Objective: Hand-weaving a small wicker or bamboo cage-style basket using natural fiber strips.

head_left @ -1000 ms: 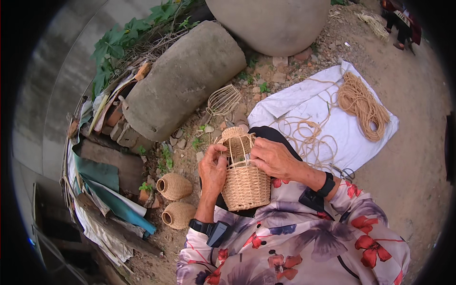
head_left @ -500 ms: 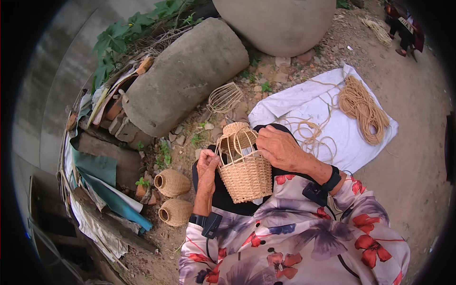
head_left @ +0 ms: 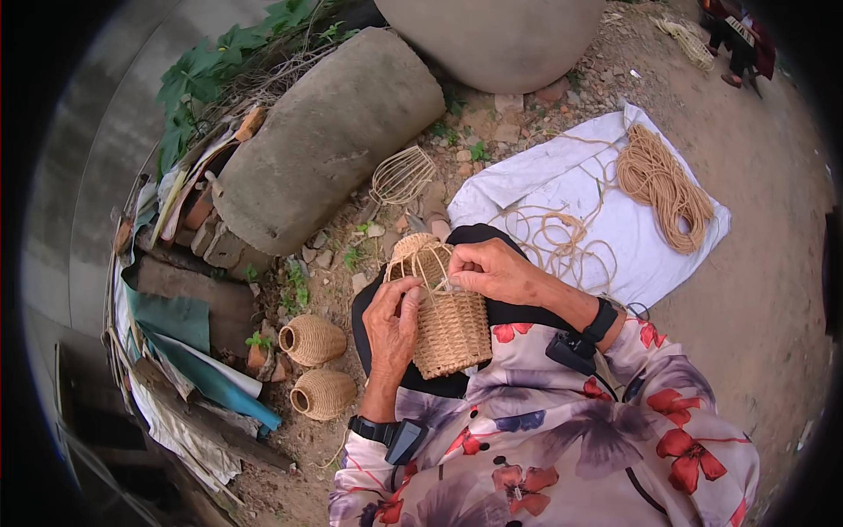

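A half-woven straw-coloured basket (head_left: 452, 338) rests on my lap, its lower wall closely woven and bare upright ribs running up to a narrow woven neck (head_left: 411, 246). My left hand (head_left: 392, 321) grips its left side, fingertips at the top edge of the woven wall. On the other side, my right hand (head_left: 496, 272) is pinched at the ribs, thumb and forefinger together. What lies in that pinch is too small to make out. Left of my knee lie two finished small woven baskets (head_left: 313, 340), mouths facing left.
To the right, a coil of tan cord (head_left: 665, 189) with loose loops lies on a white sheet (head_left: 500, 189). An open rib frame (head_left: 402, 176) sits ahead on the dirt, near a concrete cylinder (head_left: 329, 140). Cloth and rubble (head_left: 180, 321) stand left. Another person (head_left: 742, 39) is far right.
My left hand has moved up and right across the basket's front. My right hand has come slightly left and down along the ribs. The basket has shifted a little left and turned.
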A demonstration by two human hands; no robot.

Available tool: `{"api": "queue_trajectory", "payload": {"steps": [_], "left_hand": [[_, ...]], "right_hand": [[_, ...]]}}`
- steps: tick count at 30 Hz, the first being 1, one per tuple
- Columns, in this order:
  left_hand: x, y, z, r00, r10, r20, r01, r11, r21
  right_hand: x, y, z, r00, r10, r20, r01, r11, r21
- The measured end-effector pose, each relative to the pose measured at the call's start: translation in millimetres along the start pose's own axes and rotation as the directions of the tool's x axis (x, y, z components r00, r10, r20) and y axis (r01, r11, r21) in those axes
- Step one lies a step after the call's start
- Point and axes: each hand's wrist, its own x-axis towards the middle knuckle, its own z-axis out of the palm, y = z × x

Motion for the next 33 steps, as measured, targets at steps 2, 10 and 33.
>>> {"api": "queue_trajectory", "payload": {"steps": [2,10,33], "left_hand": [[-4,9,6,0.996,0.024,0.088,-0.018,0.998,-0.063],[-17,1,-5,0.99,-0.122,0.077,0.133,0.977,-0.168],[-7,7,-2,0.992,-0.047,0.117,0.026,0.985,0.171]], "right_hand": [[3,2,4,1.0,0.027,-0.002,-0.027,0.999,0.039],[-1,32,24,0.978,-0.207,-0.012,0.201,0.962,-0.184],[-5,40,27,0.988,0.126,-0.092,-0.083,0.923,0.376]]}}
